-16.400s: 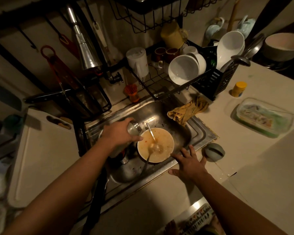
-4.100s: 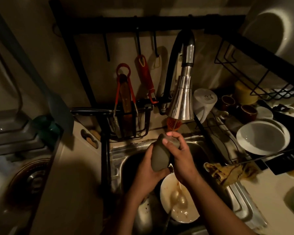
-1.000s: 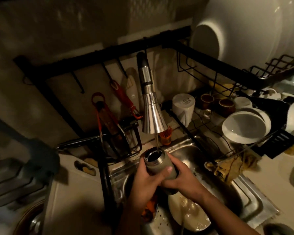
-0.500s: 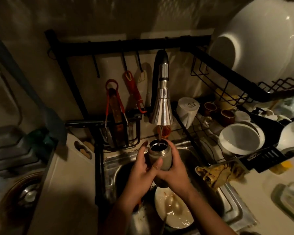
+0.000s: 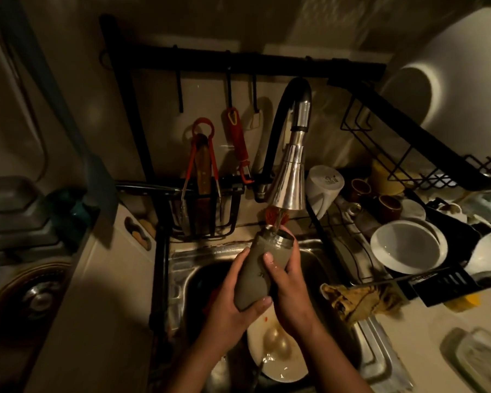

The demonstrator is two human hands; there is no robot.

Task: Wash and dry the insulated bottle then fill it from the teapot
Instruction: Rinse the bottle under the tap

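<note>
**Figure. Rinsing stage, head view.** The bottle [image 5: 253, 270], grey and uncapped, was held over the sink [image 5: 193, 252], tilted with its open mouth up and away from the person. A thin stream from the tap [image 5: 289, 188] ran into the mouth. The left hand [image 5: 230, 304] gripped the lower body, thumb curled across the base end. The right hand [image 5: 291, 290] wrapped the upper body just below the steel neck, thumb pressed on the near face.

*Handling (judged).* The body looked stiff and sturdy, unlikely to dent or crack. Its wet, smooth wall was probably slippery, and it would grow heavier as water collected inside. The body, one hand low and one high as shown, seemed the safest place to hold it. The narrower neck would offer less purchase.

*Surroundings.* A used bowl [image 5: 287, 370] holding a spoon lay in the sink directly below the hands. A crumpled cloth [image 5: 360, 303] lay at the sink's right rim, on the edge of the tabletop [image 5: 414, 338]. A wire rack [image 5: 349, 251] to the right carried a white dish [image 5: 408, 246] and a mug [image 5: 323, 185]. Tongs [image 5: 201, 163] and a peeler [image 5: 238, 140] hung behind the sink. The room was dim, and its far corners could not be read.
</note>
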